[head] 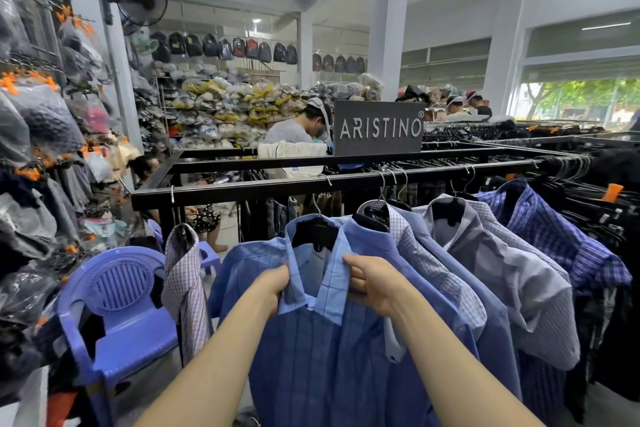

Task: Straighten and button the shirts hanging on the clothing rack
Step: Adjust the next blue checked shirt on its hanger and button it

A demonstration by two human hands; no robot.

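Observation:
A blue shirt (pixel 311 350) with faint dark stripes hangs on a black hanger from the black metal rack (pixel 242 184), facing me. Its light blue collar is fastened at the top button. My left hand (pixel 273 288) grips the collar's left side. My right hand (pixel 370 284) pinches the collar's right side. To the right hang several more shirts: a light blue one (pixel 460 315), a grey-lilac one (pixel 540 315) and a blue checked one (pixel 554 229). A lilac checked shirt (pixel 185 284) hangs alone at the left end of the rack.
A purple plastic chair (pixel 117 315) stands at the lower left beside the rack. Bagged goods hang on the left wall (pixel 34 135). A dark ARISTINO sign (pixel 379 128) sits on the rack's far side. People stand behind the rack (pixel 298 128). Dark garments crowd the right rail (pixel 595 191).

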